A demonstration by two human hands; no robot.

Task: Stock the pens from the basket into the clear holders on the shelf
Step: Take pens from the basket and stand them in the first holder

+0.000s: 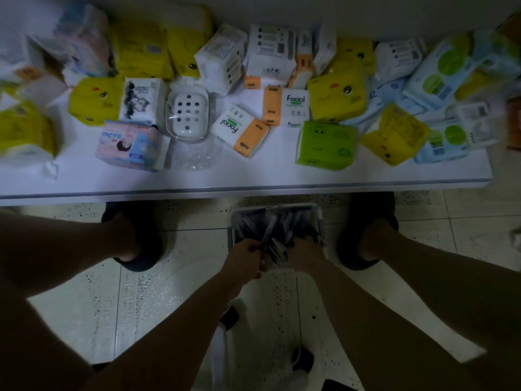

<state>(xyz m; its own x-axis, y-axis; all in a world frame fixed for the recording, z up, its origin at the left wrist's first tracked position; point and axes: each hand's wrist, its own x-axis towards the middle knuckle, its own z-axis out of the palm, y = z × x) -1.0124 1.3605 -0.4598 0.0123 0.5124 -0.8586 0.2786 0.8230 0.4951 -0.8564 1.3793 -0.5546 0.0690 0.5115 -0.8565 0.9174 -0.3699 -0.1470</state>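
A grey basket (pixel 318 214) stands on the tiled floor between my feet, filled with several dark pens (pixel 275 221). My left hand (pixel 244 258) reaches into its near left side, fingers curled round a bunch of pens (pixel 275 248). My right hand (pixel 306 253) is in the basket's near right side, fingers curled among the pens and gripping some. The scene is dim and the fingertips are hard to make out. No clear holders are in view.
A white shelf (pixel 253 176) runs across above the basket, covered with tissue packs (pixel 328 145) in yellow, green, orange and white, plus a white soap dish (pixel 187 115). My feet in dark slippers (pixel 135 235) flank the basket.
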